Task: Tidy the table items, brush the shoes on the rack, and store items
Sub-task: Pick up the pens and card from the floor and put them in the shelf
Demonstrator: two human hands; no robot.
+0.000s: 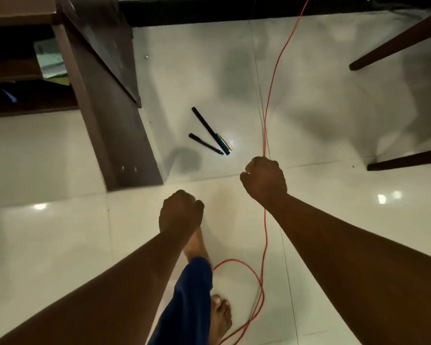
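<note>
Glossy tile, dark wood, thin cord.

We note the floor (pixel 321 120) as pale polished tile, smooth and glossy, throwing back lamp glare; the rack (pixel 115 100) as dark brown wood, smooth with a dull sheen; the chair legs (pixel 396 43) as similar dark wood. The pens (pixel 210 131) look like matt black plastic, the cord (pixel 271 95) thin smooth red sheathing, the trouser leg (pixel 189 295) soft matt blue cloth.

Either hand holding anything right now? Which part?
The right hand grips the red cord partway along its length, not at an end. The left hand is a fist, nothing visible in it.
</note>
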